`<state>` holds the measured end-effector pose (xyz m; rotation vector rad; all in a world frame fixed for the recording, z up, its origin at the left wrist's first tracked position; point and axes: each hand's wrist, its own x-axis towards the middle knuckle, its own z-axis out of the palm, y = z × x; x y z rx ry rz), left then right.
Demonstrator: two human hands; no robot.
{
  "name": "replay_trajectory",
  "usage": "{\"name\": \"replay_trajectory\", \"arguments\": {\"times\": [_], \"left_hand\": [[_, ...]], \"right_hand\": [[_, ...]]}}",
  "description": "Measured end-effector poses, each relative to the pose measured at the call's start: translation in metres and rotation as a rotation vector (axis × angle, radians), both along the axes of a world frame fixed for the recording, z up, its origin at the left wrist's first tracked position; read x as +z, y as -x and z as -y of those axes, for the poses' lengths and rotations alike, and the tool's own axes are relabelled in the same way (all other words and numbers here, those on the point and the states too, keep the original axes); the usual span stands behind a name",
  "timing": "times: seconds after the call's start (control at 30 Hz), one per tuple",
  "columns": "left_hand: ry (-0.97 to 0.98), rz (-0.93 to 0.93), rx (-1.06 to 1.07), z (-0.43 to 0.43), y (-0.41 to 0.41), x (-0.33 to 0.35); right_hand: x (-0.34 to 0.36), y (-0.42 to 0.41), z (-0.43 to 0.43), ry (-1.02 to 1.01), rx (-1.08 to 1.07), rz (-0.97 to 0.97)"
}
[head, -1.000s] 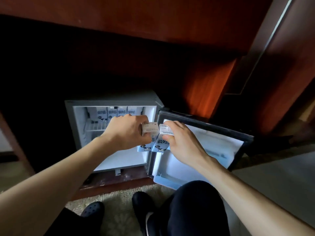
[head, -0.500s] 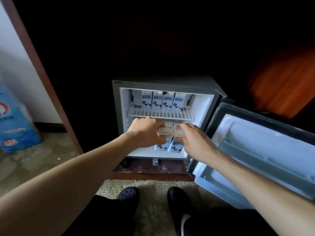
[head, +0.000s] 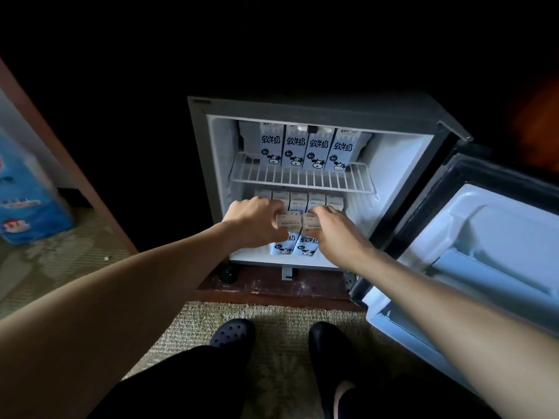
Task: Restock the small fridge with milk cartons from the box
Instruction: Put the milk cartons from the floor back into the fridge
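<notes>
The small grey fridge [head: 317, 107] stands open in a dark cabinet. Several blue-and-white milk cartons [head: 308, 149] with a cow print stand on its wire shelf [head: 299, 178]. Another row of cartons [head: 298, 198] stands at the back of the lower compartment. My left hand [head: 255, 217] grips the top of one carton [head: 282, 241] at the front of the lower compartment. My right hand [head: 331, 229] grips a second carton [head: 308, 244] right beside it. Both cartons stand upright, side by side and touching.
The fridge door [head: 472, 252] hangs open to the right, its inner shelves bare. A blue box [head: 27, 201] sits on the carpet at the far left, beyond a wooden cabinet edge [head: 69, 164]. My two dark shoes [head: 233, 332] stand on the carpet before the fridge.
Both hands have carried their cartons from in front of the door into the fridge's lower compartment. The view swung left, bringing the fridge interior to the centre.
</notes>
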<state>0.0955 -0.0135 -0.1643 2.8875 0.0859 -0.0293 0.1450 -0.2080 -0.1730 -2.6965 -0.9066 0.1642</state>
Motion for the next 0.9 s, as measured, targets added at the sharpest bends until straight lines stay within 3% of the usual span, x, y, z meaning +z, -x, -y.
{"name": "replay_trajectory", "arguments": {"times": [0.2,0.47,0.9], "left_hand": [[-0.022,-0.023,0.077,-0.019,-0.025,-0.042],[0.132,-0.011,0.198,-0.042,-0.060,-0.094],[0.203,-0.001,0.241,-0.048,-0.088,-0.119]], "right_hand": [[-0.047,-0.032,-0.025,0.006,-0.029,-0.018],[-0.096,-0.077,-0.064,-0.102,-0.028,0.013],[-0.127,-0.100,-0.080,-0.172,-0.058,0.029]]}}
